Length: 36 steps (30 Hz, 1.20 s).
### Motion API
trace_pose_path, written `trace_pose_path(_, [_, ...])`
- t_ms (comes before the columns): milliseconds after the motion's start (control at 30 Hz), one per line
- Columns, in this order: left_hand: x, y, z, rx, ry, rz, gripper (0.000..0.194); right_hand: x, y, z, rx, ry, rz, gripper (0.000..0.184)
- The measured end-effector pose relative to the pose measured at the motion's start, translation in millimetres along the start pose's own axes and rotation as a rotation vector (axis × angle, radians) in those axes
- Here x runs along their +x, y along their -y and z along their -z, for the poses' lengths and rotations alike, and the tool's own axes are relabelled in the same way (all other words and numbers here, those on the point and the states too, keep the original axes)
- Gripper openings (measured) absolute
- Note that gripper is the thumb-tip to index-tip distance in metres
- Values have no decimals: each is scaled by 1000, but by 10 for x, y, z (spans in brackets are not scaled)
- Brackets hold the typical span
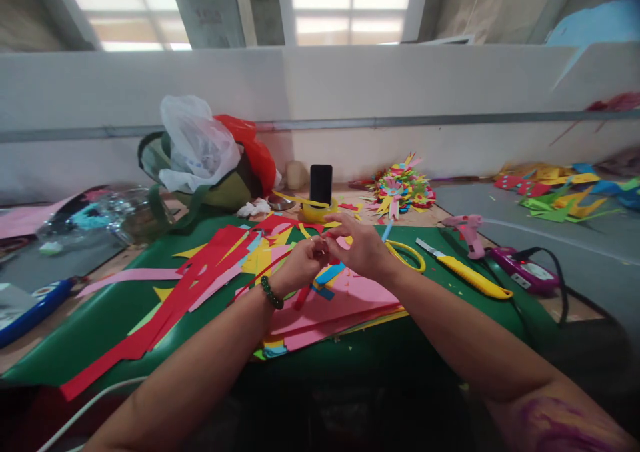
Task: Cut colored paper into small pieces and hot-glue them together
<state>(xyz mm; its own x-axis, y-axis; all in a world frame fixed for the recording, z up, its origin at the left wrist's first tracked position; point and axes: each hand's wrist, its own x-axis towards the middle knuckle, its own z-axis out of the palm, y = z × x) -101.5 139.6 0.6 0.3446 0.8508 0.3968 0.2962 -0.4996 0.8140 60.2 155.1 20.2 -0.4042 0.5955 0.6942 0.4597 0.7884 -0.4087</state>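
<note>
Tote [227,189] holds plastic bag [197,145]; hands [363,249] above pink paper [350,295].

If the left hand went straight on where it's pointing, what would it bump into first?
Probably the right hand: its fingers are just ahead of the left hand. They're so close together that I can't tell whether they already touch.

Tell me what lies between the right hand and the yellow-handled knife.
In the head view, a yellow loop lies between the right hand and the yellow-handled knife, with green mat showing too.
</note>
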Motion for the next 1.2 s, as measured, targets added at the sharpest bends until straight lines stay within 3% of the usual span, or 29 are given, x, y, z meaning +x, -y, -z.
trace_pose_path(167, [-1, 0, -9, -72, 22, 6, 13, -4, -5, -1, -105, -32, 47, 35])
trace_pose_path(367, [-4, -24, 45, -156, 29, 84, 15, 45, -22, 71, 206, 71, 10, 18])
trace_pose_path(633, [-15, -94, 119, -191, 121, 144, 20, 142, -146, 139, 332, 186, -34, 24])
trace_pose_path(833, [-10, -81, 140, -40, 103, 200, 7, 139, -216, 164, 317, 198, -76, 16])
trace_pose_path(1033, [-3, -51, 144, 104, 135, 181, 13, 135, -218, 146, 242, 232, 39, 17])
trace_pose_path(1200, [-5, -10, 137, 200, 92, 130, 17, 109, -192, 62, 125, 194, 1, 15])
